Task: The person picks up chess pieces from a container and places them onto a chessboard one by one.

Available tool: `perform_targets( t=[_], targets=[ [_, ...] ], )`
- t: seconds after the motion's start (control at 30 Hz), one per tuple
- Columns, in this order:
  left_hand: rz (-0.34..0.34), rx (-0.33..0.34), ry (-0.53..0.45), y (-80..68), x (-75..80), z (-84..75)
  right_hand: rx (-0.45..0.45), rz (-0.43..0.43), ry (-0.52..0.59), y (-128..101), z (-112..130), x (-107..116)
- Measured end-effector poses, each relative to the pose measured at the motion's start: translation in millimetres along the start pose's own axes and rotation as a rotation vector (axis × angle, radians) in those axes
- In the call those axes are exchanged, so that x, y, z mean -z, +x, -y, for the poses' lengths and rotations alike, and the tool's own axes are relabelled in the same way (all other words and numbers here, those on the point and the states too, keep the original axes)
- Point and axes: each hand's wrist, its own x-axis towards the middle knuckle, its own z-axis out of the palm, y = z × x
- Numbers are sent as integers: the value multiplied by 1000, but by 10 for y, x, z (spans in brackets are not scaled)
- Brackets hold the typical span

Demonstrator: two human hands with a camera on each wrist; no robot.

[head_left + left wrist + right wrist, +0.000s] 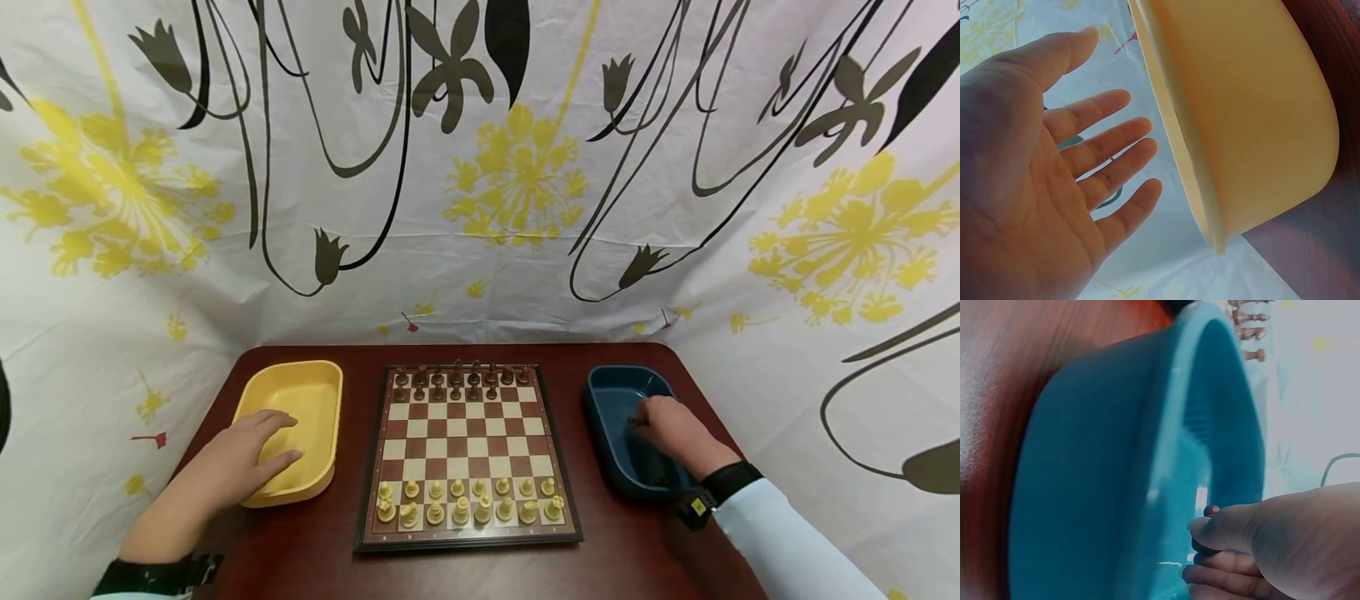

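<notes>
Left hand (247, 458) flat over yellow tub (318, 392) — right hand (675, 429) pinching dark piece (1210, 511) in blue tub (611, 387)

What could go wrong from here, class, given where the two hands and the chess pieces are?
1. The right hand pinches a small dark piece over the blue tray; it might slip.
2. Carrying it to the chessboard, the hand could topple the dark pieces.
3. The left hand could nudge the yellow tray.

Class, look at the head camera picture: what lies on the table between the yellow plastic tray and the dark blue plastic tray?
In the head view, a brown-and-cream chessboard with its pieces set up lies between the yellow plastic tray and the dark blue plastic tray.
</notes>
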Motion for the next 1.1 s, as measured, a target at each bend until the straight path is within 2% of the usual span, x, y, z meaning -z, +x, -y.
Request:
perform_targets(
  t=[0.33,0.47,0.6,0.8,0.97,1.1],
  targets=[
    [-5,-10,10,31,-15,-57,71,-77,20,-60,134,144],
    [-20,-49,26,86,-44,-85,109,-105,-3,-85,315,224],
    [-19,-81,49,206,-85,-160,153,-132,-32,-89,564,304],
    [1,-131,58,439,-116,-430,228,-131,-79,-12,949,349],
    [5,-247,49,697,-127,-747,274,-102,-102,70,1273,359],
    [4,-331,50,911,-196,-1025,311,-86,-115,135,1513,331]
  ],
)
